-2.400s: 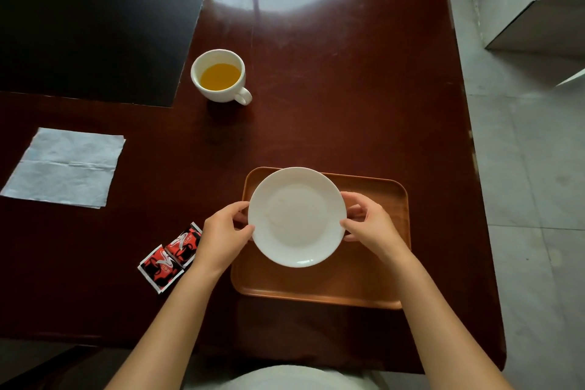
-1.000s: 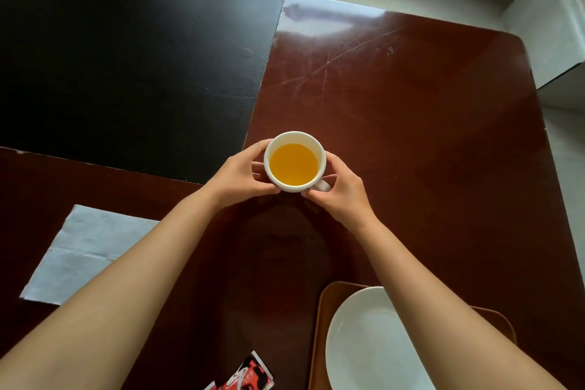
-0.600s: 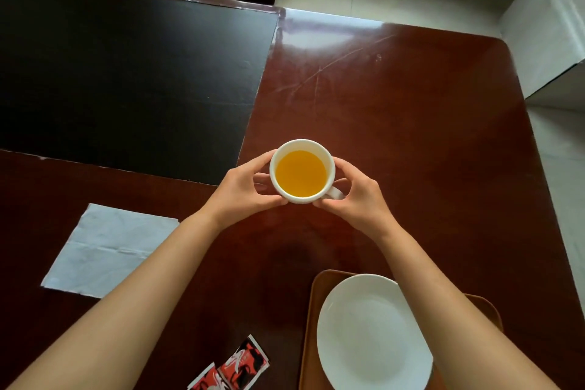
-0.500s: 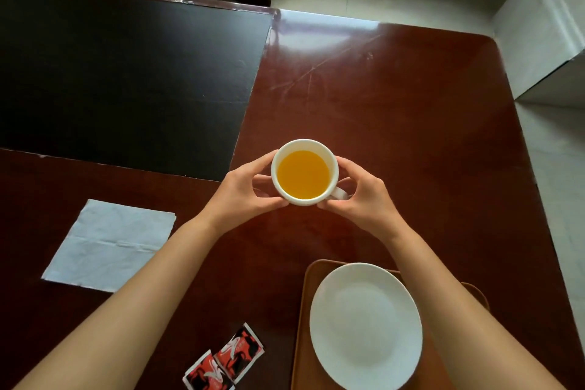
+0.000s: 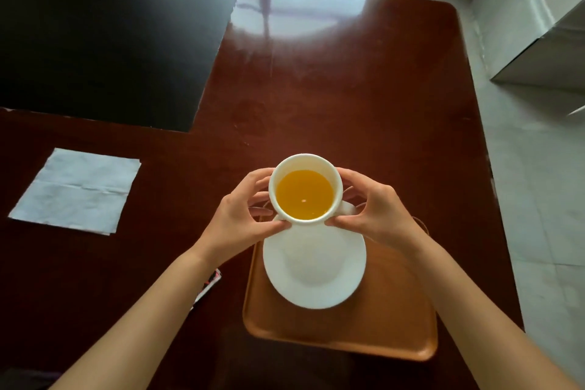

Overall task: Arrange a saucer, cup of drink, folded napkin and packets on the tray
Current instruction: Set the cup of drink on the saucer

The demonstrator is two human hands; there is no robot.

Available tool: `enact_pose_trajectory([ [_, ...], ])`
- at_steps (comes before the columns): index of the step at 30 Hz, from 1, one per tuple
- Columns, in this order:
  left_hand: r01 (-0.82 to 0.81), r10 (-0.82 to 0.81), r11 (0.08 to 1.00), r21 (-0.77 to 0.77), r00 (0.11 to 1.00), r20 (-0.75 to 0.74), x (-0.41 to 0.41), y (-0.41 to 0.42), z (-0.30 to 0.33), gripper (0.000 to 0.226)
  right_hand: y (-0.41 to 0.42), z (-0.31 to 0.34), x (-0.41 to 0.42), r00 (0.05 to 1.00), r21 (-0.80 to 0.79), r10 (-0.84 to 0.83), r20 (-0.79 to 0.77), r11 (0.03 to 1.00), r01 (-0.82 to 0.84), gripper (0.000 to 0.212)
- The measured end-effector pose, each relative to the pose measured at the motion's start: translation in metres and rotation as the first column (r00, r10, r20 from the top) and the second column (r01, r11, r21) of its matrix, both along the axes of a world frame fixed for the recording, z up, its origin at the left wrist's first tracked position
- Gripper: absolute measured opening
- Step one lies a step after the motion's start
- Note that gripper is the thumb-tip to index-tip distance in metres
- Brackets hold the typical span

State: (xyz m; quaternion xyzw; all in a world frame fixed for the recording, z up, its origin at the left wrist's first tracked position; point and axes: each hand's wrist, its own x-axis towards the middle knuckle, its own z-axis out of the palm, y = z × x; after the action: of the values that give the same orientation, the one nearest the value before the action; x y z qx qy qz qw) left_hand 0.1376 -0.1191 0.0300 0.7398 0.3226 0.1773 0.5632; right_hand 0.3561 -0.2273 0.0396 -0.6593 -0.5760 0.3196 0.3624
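Observation:
A white cup (image 5: 305,161) full of orange drink is held between my left hand (image 5: 241,222) and my right hand (image 5: 376,212), in the air above the far edge of the white saucer (image 5: 315,272). The saucer rests on the brown tray (image 5: 373,326), toward its left and far side. A white napkin (image 5: 76,191) lies flat on the table at the left. Only a corner of the red packets (image 5: 211,282) shows, beside my left forearm.
The dark red table (image 5: 364,104) has a black mat (image 5: 104,35) on its far left. The table's right edge runs close to the tray. A white cabinet (image 5: 531,19) stands on the pale floor to the right.
Both hands have carried the cup from the table's middle back toward me, over the saucer's far edge. The camera has tilted down, so the whole tray shows.

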Motion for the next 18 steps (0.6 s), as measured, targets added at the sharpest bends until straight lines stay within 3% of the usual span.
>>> enact_pose_trajectory([
  [18,-0.082,0.09,0.989,0.123,0.994,-0.061,-0.002,-0.078,-0.033,0.08,-0.056,-0.05,0.005,0.994,-0.011,0.087,-0.064,0.996,-0.088,0.079],
])
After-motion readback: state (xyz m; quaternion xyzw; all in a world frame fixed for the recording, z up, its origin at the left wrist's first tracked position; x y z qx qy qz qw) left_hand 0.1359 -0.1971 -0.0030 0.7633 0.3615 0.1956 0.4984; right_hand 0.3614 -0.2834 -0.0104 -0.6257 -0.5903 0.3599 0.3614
